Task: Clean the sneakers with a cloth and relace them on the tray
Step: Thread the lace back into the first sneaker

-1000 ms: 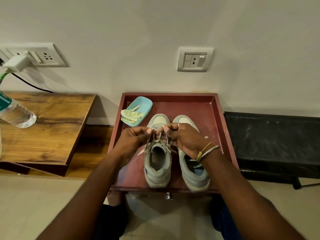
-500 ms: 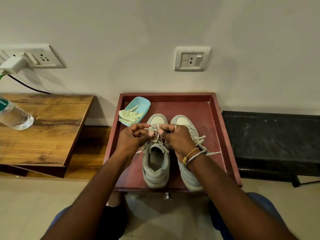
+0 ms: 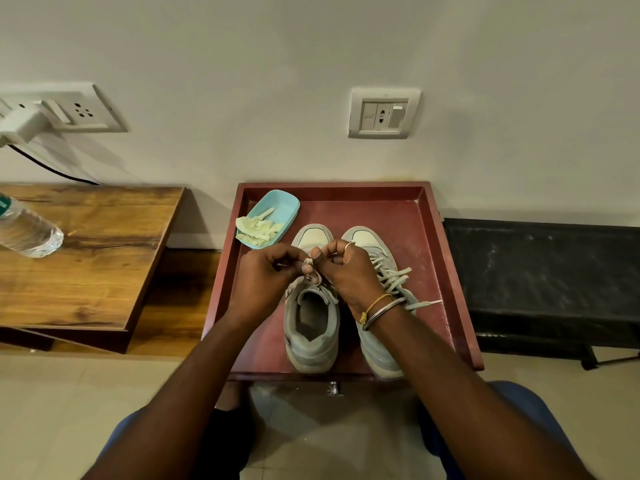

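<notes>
1. Since the lace (image 3: pixel 308 260) is flat, soft and floppy, it'll go limp the moment tension drops, so I'd take it near the tip or close to an eyelet. That's pretty much what's going on: the left hand (image 3: pixel 266 275) and right hand (image 3: pixel 349 277) both have their fingers curled in, pinching it just above the tongue of the left sneaker (image 3: pixel 311 327).
2. Sneakers look light and padded, soft up top with a stiffer sole. The heel collar is probably the best spot to grab if one needs shifting. Nothing fragile here.
3. Both sneakers stand side by side, toes toward the wall, in the red tray (image 3: pixel 434 271). The right sneaker (image 3: pixel 379 358) is partly under the right wrist, and the other lace (image 3: pixel 394 277) is threaded with its ends lying loose.
4. Count: two sneakers, two laces, one tray, and one crumpled cloth (image 3: pixel 258 228) in one blue dish (image 3: pixel 284 207) at the tray's far left corner.
5. Further out: one water bottle (image 3: pixel 27 230) on the wooden desk (image 3: pixel 90 258) to the left, and two socket plates (image 3: pixel 383 113) on the wall.
</notes>
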